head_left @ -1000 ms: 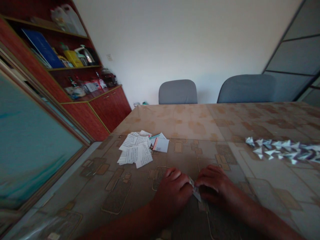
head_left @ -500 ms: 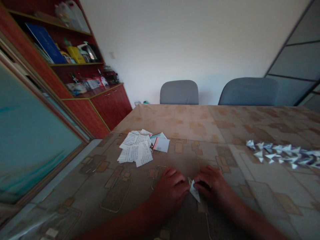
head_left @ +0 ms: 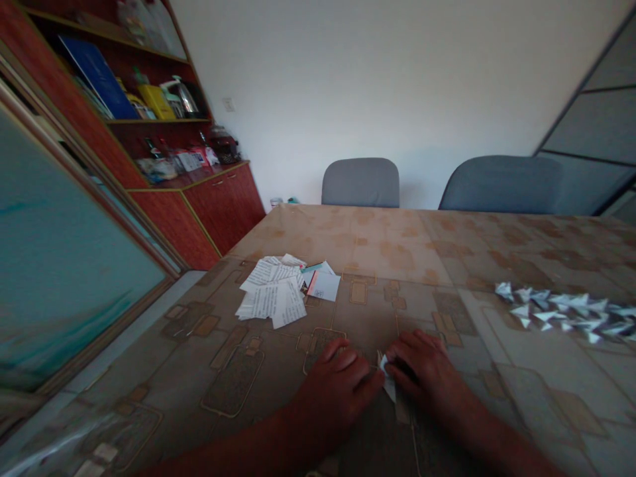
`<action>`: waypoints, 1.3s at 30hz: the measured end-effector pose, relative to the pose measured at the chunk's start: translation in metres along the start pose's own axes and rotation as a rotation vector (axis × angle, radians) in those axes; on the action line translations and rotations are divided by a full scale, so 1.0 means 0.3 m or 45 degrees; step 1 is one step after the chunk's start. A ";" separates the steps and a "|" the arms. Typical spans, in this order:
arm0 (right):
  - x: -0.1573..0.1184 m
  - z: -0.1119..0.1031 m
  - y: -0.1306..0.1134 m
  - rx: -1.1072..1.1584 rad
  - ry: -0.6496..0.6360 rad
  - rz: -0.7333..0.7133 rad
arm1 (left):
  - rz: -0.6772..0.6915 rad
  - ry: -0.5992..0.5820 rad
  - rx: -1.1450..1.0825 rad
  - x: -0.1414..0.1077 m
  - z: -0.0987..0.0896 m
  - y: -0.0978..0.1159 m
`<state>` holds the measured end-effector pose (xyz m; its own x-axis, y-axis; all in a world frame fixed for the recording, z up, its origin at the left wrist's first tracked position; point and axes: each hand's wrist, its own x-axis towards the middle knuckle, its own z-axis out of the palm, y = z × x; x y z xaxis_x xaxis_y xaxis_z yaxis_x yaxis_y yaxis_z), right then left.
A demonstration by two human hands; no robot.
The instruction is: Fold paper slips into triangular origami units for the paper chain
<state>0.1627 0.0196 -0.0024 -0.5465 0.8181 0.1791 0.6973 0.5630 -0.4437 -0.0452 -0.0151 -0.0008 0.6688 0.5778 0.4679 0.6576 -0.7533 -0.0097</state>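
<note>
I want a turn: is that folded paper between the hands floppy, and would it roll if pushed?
The folded paper looks small and thin, so probably light. Its folds may make it fairly stiff, though squeezing could crush it. Being pointed, it'd probably slide, not roll.

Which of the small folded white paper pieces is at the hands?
The single folded white paper piece between the left hand and right hand; the other folded pieces lie grouped farther right, away from both hands.
</note>
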 end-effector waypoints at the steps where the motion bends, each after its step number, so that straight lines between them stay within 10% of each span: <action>1: 0.000 0.001 -0.002 -0.010 0.006 -0.003 | -0.005 -0.001 0.001 -0.002 0.004 0.000; 39: -0.020 0.041 -0.039 0.001 0.189 0.238 | -0.301 -0.106 -0.432 0.035 -0.013 -0.017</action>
<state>0.1520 0.0066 -0.0091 -0.3334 0.9166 0.2208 0.7798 0.3998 -0.4817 -0.0428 -0.0065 0.0076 0.5484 0.7598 0.3493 0.6538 -0.6500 0.3874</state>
